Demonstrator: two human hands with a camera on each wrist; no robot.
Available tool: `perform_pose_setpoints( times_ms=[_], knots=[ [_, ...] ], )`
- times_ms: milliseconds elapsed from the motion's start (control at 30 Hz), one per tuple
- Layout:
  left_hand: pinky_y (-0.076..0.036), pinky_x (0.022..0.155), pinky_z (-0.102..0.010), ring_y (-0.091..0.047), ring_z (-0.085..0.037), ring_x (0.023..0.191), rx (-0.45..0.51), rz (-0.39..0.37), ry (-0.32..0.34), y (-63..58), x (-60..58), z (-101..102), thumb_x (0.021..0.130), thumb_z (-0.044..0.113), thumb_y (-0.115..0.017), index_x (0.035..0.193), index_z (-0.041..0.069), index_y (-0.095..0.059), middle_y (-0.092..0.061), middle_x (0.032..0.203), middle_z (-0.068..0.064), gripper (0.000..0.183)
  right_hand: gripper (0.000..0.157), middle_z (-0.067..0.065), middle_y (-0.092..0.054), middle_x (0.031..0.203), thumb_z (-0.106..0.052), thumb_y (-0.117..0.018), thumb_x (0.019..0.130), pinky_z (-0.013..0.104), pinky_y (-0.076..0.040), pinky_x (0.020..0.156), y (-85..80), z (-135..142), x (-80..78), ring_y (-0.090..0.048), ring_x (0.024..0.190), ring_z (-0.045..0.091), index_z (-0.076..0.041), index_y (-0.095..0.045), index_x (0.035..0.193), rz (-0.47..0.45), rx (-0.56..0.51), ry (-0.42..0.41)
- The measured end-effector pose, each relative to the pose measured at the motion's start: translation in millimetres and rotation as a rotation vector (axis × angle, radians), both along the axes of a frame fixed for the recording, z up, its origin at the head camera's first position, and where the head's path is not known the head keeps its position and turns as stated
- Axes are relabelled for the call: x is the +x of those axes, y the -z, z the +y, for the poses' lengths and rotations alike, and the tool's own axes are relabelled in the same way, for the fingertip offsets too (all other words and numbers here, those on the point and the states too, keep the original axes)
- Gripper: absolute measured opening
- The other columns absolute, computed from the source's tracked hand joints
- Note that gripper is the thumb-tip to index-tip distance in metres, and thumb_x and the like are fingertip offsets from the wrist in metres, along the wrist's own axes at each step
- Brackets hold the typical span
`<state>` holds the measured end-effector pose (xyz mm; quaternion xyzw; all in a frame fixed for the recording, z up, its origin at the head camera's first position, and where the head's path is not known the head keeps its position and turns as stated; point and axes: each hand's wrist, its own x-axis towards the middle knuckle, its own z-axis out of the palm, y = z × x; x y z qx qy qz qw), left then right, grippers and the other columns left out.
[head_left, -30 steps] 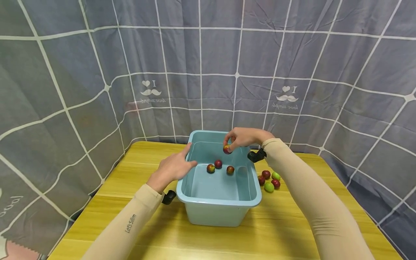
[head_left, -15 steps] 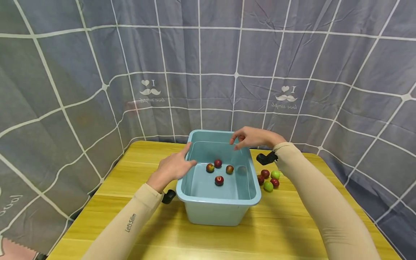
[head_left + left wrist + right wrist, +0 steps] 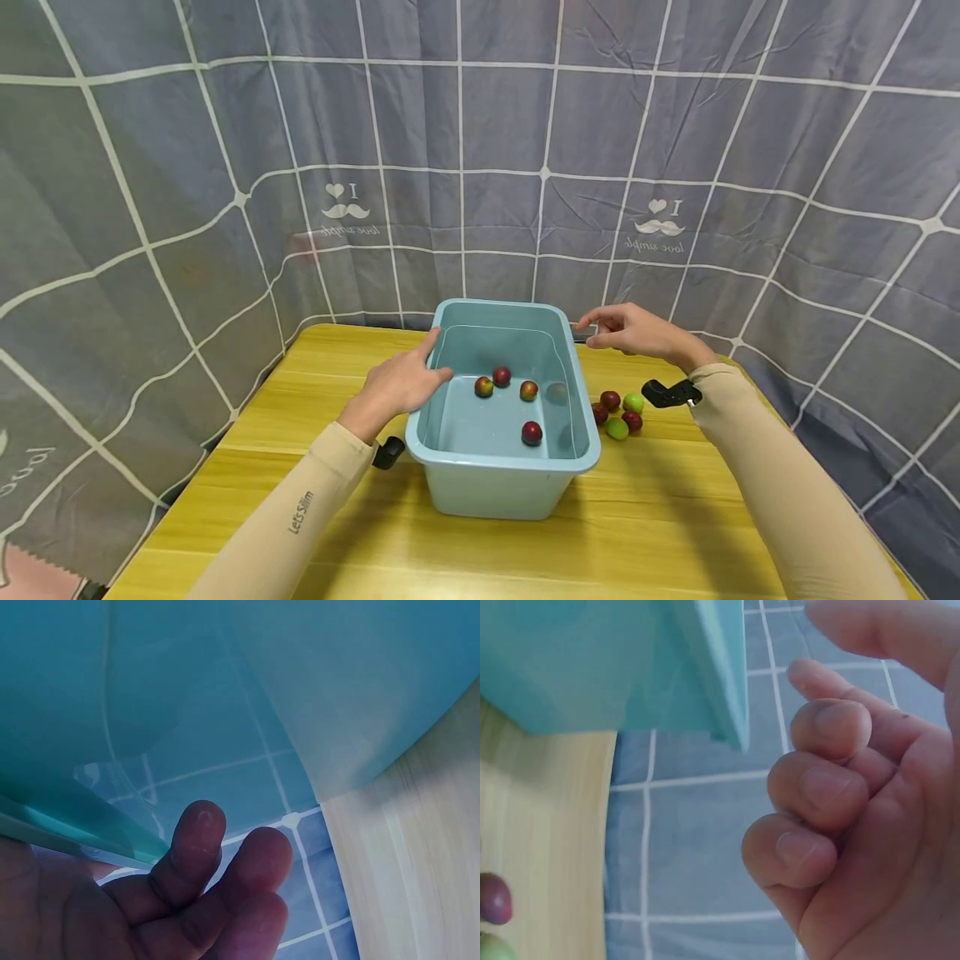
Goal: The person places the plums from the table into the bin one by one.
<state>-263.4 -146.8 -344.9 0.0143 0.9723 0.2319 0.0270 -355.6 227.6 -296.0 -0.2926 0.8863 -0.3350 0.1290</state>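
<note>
My left hand (image 3: 401,383) holds the left rim of a light-blue plastic basin (image 3: 504,461), thumb over the rim and fingers outside it. In the left wrist view its fingertips (image 3: 199,825) are bent beside the basin's outer wall. Several plums lie on the basin floor, including a dark red plum (image 3: 532,432) near the front and a red-and-yellow plum (image 3: 483,387) farther back. My right hand (image 3: 637,329) hovers just right of the basin, holding nothing. The right wrist view shows three of its fingers loosely curled, with index finger and thumb extended.
Right of the basin, several fruits sit grouped on the wooden table (image 3: 360,533), among them a dark red plum (image 3: 632,421) and a green fruit (image 3: 617,428). A grey checked curtain (image 3: 495,125) hangs around the back and sides.
My right hand let a plum drop into the basin, then moved right, past the rim. The plum rolled toward the basin's front right. My left hand stayed on the rim.
</note>
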Motion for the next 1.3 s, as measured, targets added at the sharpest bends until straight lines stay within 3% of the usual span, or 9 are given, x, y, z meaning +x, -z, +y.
perform_pose_setpoints(
  times_ms=[200, 400, 600, 867, 1067, 1300],
  knots=[
    [-0.045, 0.058, -0.036, -0.063, -0.026, 0.090, 0.003, -0.001, 0.002, -0.6, -0.3, 0.1, 0.096, 0.054, -0.048, 0.164, 0.031, -0.011, -0.054, 0.148, -0.012, 0.080, 0.034, 0.011, -0.049, 0.074, -0.027, -0.064, 0.100, 0.033, -0.037, 0.053, 15.9, 28.7, 5.5, -0.034, 0.054, 0.019, -0.012, -0.062, 0.130, -0.046, -0.133, 0.046],
    [-0.045, 0.059, -0.036, -0.063, -0.028, 0.094, 0.008, -0.002, 0.005, -1.4, -1.5, -0.7, 0.096, 0.055, -0.048, 0.164, 0.032, -0.010, -0.052, 0.149, -0.013, 0.081, 0.041, 0.004, -0.043, 0.069, -0.029, -0.062, 0.101, 0.034, -0.038, 0.057, 34.8, 53.8, 4.5, -0.034, 0.055, 0.022, -0.008, -0.058, 0.136, -0.103, -0.233, 0.098],
    [-0.047, 0.064, -0.038, -0.063, -0.032, 0.109, 0.021, -0.002, 0.018, -3.3, -1.1, -2.5, 0.095, 0.055, -0.050, 0.164, 0.030, -0.010, -0.050, 0.152, -0.013, 0.084, 0.041, 0.004, -0.039, 0.068, -0.029, -0.059, 0.102, 0.039, -0.039, 0.058, 57.9, 71.7, -0.1, -0.034, 0.056, 0.025, -0.007, -0.055, 0.136, -0.126, -0.265, 0.128],
    [-0.050, 0.073, -0.042, -0.060, -0.034, 0.121, 0.032, -0.010, 0.042, -6.2, 2.6, -0.9, 0.094, 0.057, -0.052, 0.164, 0.031, -0.010, -0.047, 0.154, -0.012, 0.085, 0.043, 0.002, -0.038, 0.070, -0.030, -0.059, 0.102, 0.036, -0.036, 0.059, 81.5, 87.0, -2.1, -0.030, 0.057, 0.023, -0.006, -0.053, 0.138, -0.196, -0.312, 0.201],
    [-0.048, 0.065, -0.037, -0.063, -0.033, 0.113, 0.035, -0.019, 0.046, -5.3, 3.9, 1.9, 0.095, 0.056, -0.051, 0.164, 0.032, -0.010, -0.048, 0.153, -0.013, 0.083, 0.047, 0.003, -0.038, 0.072, -0.027, -0.056, 0.104, 0.042, -0.030, 0.060, 103.7, 98.0, -4.9, -0.026, 0.059, 0.026, 0.000, -0.047, 0.142, -0.250, -0.360, 0.208],
    [-0.045, 0.059, -0.034, -0.064, -0.028, 0.099, 0.036, -0.020, 0.036, -5.0, 6.4, 3.7, 0.095, 0.055, -0.051, 0.164, 0.032, -0.010, -0.052, 0.150, -0.013, 0.083, 0.043, 0.001, -0.039, 0.070, -0.026, -0.058, 0.103, 0.038, -0.030, 0.059, 130.8, 108.7, -7.9, -0.031, 0.058, 0.018, -0.003, -0.050, 0.140, -0.297, -0.409, 0.255]
  ],
)
